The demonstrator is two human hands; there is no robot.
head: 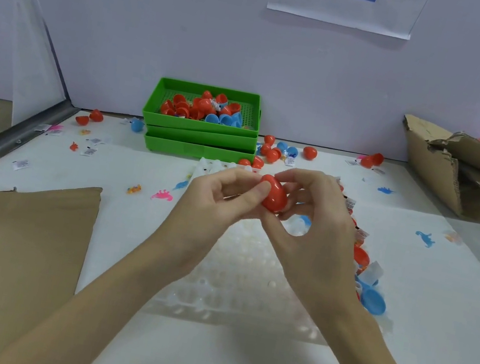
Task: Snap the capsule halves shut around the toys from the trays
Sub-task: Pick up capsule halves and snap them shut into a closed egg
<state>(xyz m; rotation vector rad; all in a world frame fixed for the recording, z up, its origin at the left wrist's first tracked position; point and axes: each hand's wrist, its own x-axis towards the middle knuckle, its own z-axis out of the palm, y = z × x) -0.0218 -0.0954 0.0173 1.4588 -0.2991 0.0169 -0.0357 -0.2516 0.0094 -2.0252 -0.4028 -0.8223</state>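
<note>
Capsule (275, 195) is pinched between left hand (223, 198) and right hand (315, 217); uneven squeezing could pop the slick halves apart.

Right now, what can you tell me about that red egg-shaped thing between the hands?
The red capsule is a smooth, glossy, egg-shaped shell that looks like plastic. It appears closed, though fingers cover much of it and no seam shows clearly. It is held in the air above a clear bumpy tray, tilted with its narrower end up and to the left. The left hand pinches it from the left, thumb on its front; the right hand curls its fingers over the top and right side. Whatever is inside is hidden.
</note>
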